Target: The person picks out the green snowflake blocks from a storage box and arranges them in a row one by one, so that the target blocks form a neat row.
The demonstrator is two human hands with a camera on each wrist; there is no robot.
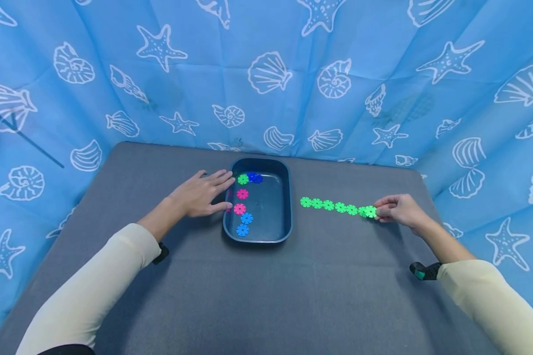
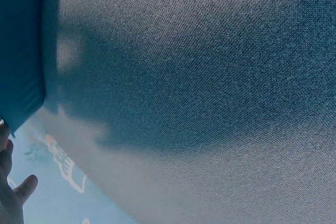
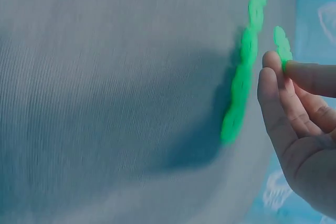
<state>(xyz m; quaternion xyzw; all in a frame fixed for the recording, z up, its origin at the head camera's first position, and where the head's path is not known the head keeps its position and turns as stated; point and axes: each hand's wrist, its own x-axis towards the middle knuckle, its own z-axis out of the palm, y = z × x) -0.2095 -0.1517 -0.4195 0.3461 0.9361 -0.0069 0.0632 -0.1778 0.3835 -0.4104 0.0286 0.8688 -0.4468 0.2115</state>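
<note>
My right hand (image 1: 399, 211) pinches a bright green notched disc (image 3: 282, 40) between thumb and fingertips, at the right end of a green disc row (image 1: 328, 205). In the right wrist view the pinched disc stands on edge, apart from the row, whose linked discs (image 3: 241, 85) run up the cloth. My left hand (image 1: 202, 195) rests at the left rim of a dark blue tray (image 1: 257, 241), fingers stretched and spread, fingertips right at the rim. Along the tray's left side lie a green disc (image 1: 243, 179), dark blue discs (image 1: 257, 178), pink discs (image 1: 240, 209) and light blue discs (image 1: 243, 230).
A grey cloth (image 1: 311, 296) covers the table under the tray and the row. Behind it hangs a blue curtain (image 1: 231, 59) printed with white shells and starfish. Dark bands (image 1: 425, 271) sit at both wrists.
</note>
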